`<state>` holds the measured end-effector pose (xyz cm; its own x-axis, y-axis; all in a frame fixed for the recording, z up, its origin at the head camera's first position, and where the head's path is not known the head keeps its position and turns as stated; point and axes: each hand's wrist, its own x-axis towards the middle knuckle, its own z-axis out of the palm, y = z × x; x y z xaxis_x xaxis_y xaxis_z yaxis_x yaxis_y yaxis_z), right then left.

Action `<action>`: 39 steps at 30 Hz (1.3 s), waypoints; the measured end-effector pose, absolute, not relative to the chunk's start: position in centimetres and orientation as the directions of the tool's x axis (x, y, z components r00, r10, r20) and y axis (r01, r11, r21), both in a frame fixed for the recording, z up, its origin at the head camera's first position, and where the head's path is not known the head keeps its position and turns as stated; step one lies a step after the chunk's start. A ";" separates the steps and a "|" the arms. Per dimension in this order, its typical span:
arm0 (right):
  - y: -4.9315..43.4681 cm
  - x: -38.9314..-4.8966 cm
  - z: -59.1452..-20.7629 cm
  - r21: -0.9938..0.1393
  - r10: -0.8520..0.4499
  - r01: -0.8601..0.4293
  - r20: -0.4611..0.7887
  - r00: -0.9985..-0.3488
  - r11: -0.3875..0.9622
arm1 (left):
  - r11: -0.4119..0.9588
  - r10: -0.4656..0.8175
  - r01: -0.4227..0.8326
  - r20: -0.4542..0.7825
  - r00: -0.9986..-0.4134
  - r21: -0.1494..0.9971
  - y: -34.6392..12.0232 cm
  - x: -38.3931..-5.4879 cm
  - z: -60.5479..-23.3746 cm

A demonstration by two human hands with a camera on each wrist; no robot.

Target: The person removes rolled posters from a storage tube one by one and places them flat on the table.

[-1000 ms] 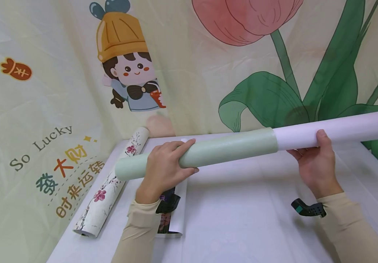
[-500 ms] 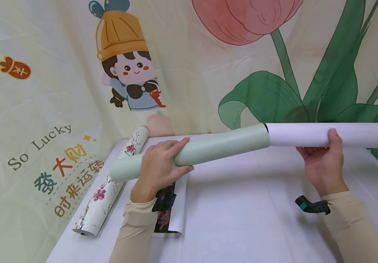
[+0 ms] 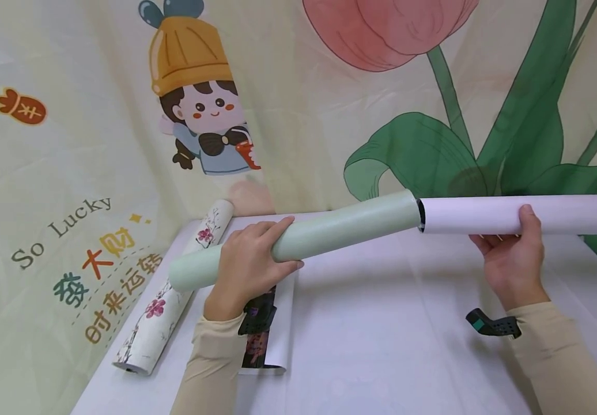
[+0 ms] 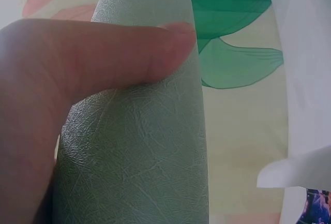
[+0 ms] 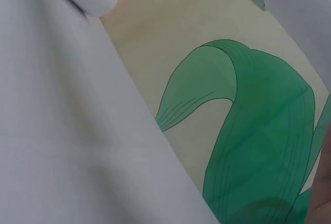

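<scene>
My left hand (image 3: 257,259) grips a pale green wallpaper roll (image 3: 350,227) from above, near its left part. The roll slants up to the right above the table. In the left wrist view its embossed surface fills the middle, with the thumb (image 4: 134,53) across it. My right hand (image 3: 511,268) holds a white roll (image 3: 469,216) from below, thumb in front and fingers behind. The white roll lies level and runs past the right edge of the head view. Its dark-lined left end sits right at the green roll's right end. The right wrist view shows both rolls at top right.
A blossom-patterned roll (image 3: 163,314) lies slantwise along the table's left side. Beside it, partly behind my left arm, is a partly curled white sheet (image 3: 280,323) with a dark print. The white table (image 3: 371,334) ends at a printed cloth backdrop (image 3: 298,115) with tulips.
The white roll has shifted right and come level from a slant. A dark opening now shows between the two roll ends. My left hand and the green roll have moved slightly left.
</scene>
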<state>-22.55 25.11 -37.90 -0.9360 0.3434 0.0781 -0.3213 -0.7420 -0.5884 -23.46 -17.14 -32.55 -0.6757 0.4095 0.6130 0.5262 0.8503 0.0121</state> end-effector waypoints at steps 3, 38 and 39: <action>25.1 -22.4 -38.0 -0.599 0.345 -0.321 0.079 -0.935 -0.734 | 0.862 0.391 0.506 0.628 -0.672 0.005 -17.1 -23.4 -32.3; 25.1 -23.4 -39.3 -0.676 0.287 -0.183 -0.044 -0.957 -0.714 | 0.938 0.022 0.173 0.447 -0.894 0.300 -23.1 -24.4 -30.0; 25.1 -23.4 -39.3 -0.673 0.282 -0.178 -0.048 -0.958 -0.718 | 0.934 0.016 0.169 0.437 -0.899 0.314 -23.2 -24.4 -30.0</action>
<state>-23.41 25.08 -39.31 -0.9581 0.2823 -0.0483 -0.1777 -0.7184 -0.6725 -24.45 -23.24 -29.98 -0.8991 0.0155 0.4374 0.1687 0.9345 0.3135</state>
